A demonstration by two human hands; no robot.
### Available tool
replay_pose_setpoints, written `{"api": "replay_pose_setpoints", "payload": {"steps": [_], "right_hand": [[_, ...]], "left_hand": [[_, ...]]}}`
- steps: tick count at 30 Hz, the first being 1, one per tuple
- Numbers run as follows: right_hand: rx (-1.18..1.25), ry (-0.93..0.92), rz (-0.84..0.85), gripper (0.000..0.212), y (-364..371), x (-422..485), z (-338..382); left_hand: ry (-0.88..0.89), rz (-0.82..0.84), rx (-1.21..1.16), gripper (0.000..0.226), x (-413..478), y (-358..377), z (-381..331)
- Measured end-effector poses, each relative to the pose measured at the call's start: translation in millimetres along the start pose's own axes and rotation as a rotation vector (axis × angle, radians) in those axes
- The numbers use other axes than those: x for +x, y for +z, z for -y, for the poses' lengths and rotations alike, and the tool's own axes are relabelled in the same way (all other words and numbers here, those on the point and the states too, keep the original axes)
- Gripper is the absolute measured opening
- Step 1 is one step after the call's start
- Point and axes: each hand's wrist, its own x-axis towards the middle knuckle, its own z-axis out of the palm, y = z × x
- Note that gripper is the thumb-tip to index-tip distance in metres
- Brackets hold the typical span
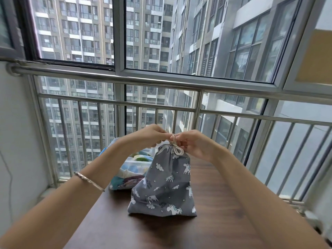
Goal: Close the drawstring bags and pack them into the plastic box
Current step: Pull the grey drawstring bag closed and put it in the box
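Observation:
A grey drawstring bag (165, 186) printed with white unicorns and clouds stands upright on the dark wooden table (215, 221). Its mouth is gathered tight and a white cord (177, 150) loops around the neck. My left hand (150, 134) and my right hand (193, 143) both pinch the cord just above the bag's top. Behind the bag to the left sits a clear plastic box (133, 163) holding other colourful fabric bags; my left forearm hides part of it.
A steel railing (161, 79) and glass windows run along the table's far side, with tall apartment blocks outside. A white wall stands on the left. A thin bracelet (89, 181) circles my left wrist.

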Motion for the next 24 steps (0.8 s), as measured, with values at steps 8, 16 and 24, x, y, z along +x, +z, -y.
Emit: {"api": "replay_pose_setpoints", "payload": {"steps": [8, 16, 24], "right_hand": [[-0.685, -0.397, -0.519, 0.020, 20, -4, -2], [-0.645, -0.341, -0.387, 0.022, 23, -11, -2], [0.377, 0.111, -0.217, 0.010, -10, -22, 4]], "left_hand": [[-0.213, 0.172, -0.609, 0.019, 6, 2, 14], [-0.212, 0.078, -0.619, 0.030, 0, 7, 12], [0.028, -0.129, -0.007, 0.016, -16, -1, 13]]}}
